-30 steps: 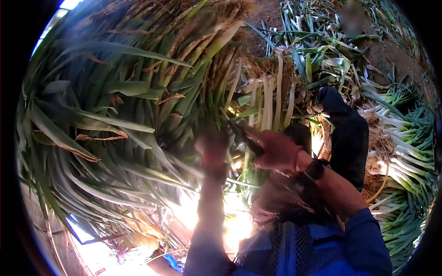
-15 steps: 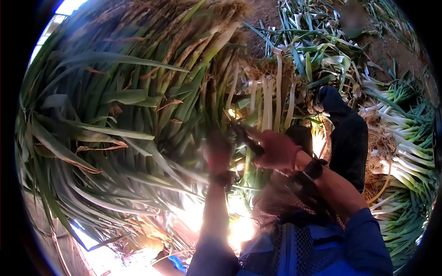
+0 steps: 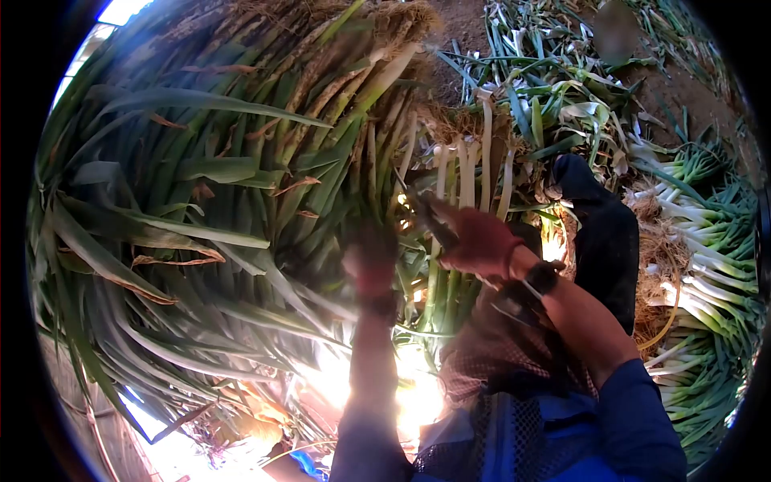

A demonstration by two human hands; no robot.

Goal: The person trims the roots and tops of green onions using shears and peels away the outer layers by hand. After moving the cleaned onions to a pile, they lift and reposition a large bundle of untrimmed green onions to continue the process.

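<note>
My right hand [image 3: 482, 243], in a reddish glove, is closed around a dark tool with a thin pointed blade [image 3: 424, 207]; its tip points up and left. To its left, my left hand [image 3: 371, 261], also gloved, is smeared by motion and overlaps the green leaves of a large heap of leeks [image 3: 225, 173]; its fingers do not show clearly. Just beyond the tool lie several leeks with pale stalks [image 3: 467, 173], roots at the far end. Their green leaves [image 3: 440, 297] run back toward me between and under my forearms.
Piled at the right are leeks with white stalks [image 3: 707, 273], near a yellow hose-like loop [image 3: 673, 321]. A dark-clothed leg [image 3: 608, 249] stretches forward beside them. Loose trimmed leaves [image 3: 562, 88] litter the soil at the back. Bright sunlight glares at lower left.
My left hand has shifted slightly left, still blurred. My right hand, with the pointed tool, has moved a little up and left, the tip now higher.
</note>
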